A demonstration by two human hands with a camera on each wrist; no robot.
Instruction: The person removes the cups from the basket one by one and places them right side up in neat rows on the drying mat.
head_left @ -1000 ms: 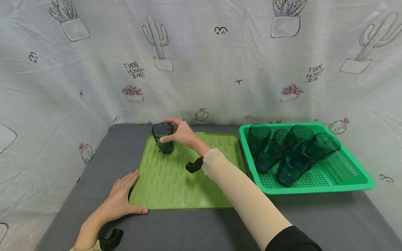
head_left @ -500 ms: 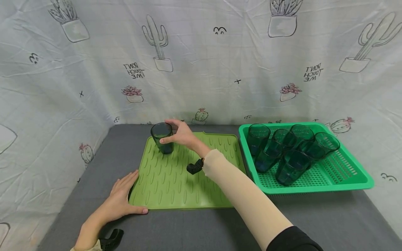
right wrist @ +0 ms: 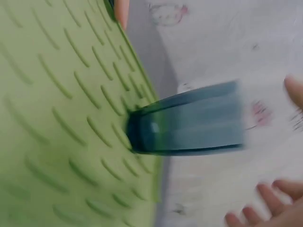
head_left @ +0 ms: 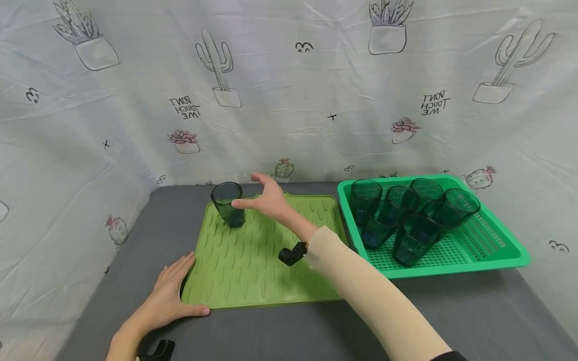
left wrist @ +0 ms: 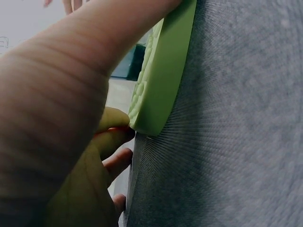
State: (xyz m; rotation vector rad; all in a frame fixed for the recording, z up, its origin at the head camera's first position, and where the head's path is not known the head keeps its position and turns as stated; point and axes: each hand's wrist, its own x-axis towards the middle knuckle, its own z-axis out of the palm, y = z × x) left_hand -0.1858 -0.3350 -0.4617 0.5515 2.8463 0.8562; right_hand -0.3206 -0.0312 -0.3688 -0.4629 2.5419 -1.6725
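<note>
Nearest, the left hand (head_left: 169, 296) lies flat on the grey table (head_left: 280, 331), fingers straight and together against the near left corner of the light green mat (head_left: 253, 260), thumb stretched along its front edge. The left wrist view shows the fingertips (left wrist: 116, 163) tucked at the mat (left wrist: 163, 75) edge, perhaps just under it, though the close angle makes that hard to tell. Farther back, the right hand (head_left: 268, 198) hovers open above the mat, fingers spread and relaxed, holding nothing; its thumb tip points at a dark tumbler (head_left: 228, 203) and is just beside it, apart as the right wrist view shows. That tumbler (right wrist: 189, 118) stands upright on the mat's far left corner. To the right, a bright green basket (head_left: 487, 250) holds several more dark tumblers (head_left: 406, 215), leaning on each other. A cactus-print cloth (head_left: 289, 85) hangs behind
</note>
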